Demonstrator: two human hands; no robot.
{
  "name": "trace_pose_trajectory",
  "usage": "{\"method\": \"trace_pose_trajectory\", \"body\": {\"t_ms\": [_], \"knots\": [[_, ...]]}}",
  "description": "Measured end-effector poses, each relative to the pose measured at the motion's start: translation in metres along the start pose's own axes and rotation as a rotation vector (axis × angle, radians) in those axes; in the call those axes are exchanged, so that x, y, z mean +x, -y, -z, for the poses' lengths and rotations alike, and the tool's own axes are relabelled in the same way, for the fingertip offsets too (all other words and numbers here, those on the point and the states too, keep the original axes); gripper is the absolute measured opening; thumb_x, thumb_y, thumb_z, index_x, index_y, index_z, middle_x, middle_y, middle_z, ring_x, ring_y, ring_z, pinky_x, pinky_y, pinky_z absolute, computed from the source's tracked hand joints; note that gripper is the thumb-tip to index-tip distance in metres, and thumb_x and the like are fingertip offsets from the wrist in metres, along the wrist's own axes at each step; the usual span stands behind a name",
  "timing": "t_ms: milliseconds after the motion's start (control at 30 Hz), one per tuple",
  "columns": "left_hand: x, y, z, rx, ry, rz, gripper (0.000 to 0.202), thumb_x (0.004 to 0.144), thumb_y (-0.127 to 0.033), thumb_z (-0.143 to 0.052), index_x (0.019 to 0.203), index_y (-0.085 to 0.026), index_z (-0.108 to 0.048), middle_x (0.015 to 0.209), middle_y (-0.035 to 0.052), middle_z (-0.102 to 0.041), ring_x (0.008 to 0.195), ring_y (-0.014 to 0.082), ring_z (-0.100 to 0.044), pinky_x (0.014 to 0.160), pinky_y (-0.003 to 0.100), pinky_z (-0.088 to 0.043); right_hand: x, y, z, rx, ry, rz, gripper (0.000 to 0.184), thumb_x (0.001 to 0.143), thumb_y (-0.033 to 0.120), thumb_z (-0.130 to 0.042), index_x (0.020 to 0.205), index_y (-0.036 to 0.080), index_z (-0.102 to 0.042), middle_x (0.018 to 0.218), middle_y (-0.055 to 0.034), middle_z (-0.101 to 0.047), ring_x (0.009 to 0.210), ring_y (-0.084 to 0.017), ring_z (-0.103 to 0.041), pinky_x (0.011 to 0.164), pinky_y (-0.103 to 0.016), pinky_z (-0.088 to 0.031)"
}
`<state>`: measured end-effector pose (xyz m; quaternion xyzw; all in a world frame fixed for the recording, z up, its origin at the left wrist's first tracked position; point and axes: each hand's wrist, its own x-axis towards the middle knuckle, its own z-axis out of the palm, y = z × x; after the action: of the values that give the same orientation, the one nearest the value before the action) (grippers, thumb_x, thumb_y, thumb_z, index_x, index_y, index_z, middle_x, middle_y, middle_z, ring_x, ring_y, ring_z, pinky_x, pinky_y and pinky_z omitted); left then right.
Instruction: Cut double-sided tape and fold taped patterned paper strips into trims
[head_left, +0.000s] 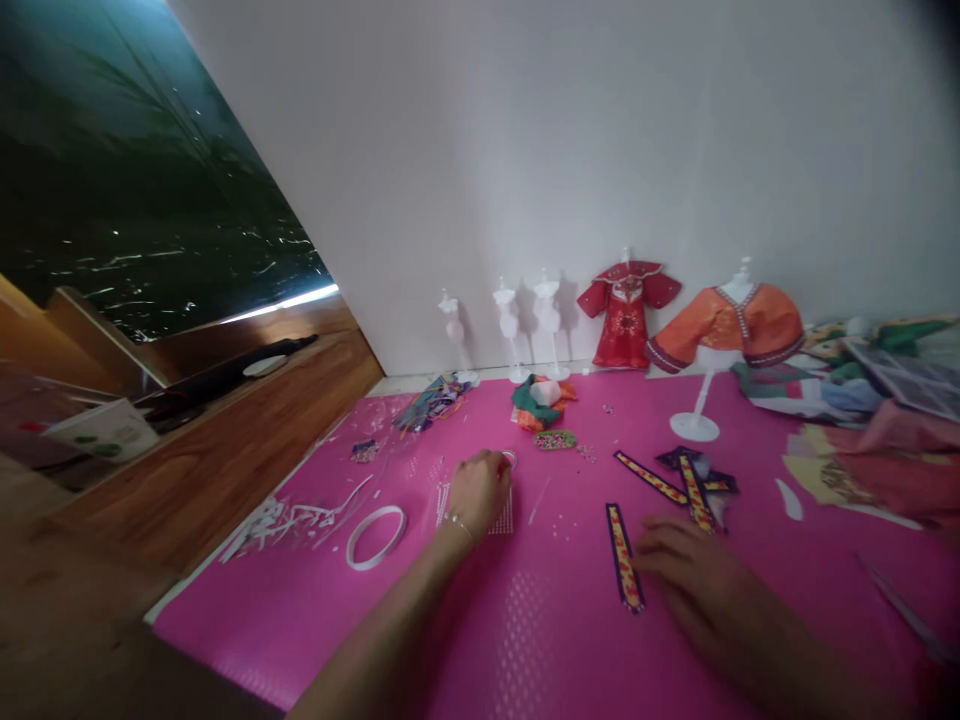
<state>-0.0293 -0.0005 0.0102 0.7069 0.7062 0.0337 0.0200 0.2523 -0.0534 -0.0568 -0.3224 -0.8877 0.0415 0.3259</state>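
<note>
My left hand (478, 487) rests on the pink mat (525, 620), fingers curled over a small clear gridded sheet (501, 515) next to a little ring; whether it grips anything is hidden. My right hand (686, 570) lies flat on the mat, fingers spread, touching the lower end of a purple-edged patterned paper strip (623, 555). More such strips (679, 485) lie crossed just beyond it. A white tape ring (376, 536) sits left of my left hand.
Three bare white mini mannequins (510, 325), a red paper dress (626, 310) and an orange paper jacket on a stand (724, 325) line the white wall. Paper scraps (862, 420) pile at the right. A bead dish (555, 439) and folded fabric (541, 400) lie mid-mat. Wooden ledge at left.
</note>
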Motion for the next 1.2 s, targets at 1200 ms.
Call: {"method": "trace_pose_trajectory", "body": {"t_ms": [1200], "knots": [[-0.078, -0.063, -0.031, -1.432, 0.183, -0.532, 0.041, 0.081, -0.013, -0.074, 0.116, -0.03, -0.061, 0.128, 0.0053, -0.058, 0.118, 0.0239, -0.057, 0.1, 0.038, -0.045, 0.016, 0.028, 0.015, 0.91, -0.132, -0.555, 0.025, 0.076, 0.02, -0.076, 0.1, 0.024, -0.069, 0.094, -0.0018, -0.07, 0.091, -0.02, -0.066, 0.085, -0.035, -0.051]]}}
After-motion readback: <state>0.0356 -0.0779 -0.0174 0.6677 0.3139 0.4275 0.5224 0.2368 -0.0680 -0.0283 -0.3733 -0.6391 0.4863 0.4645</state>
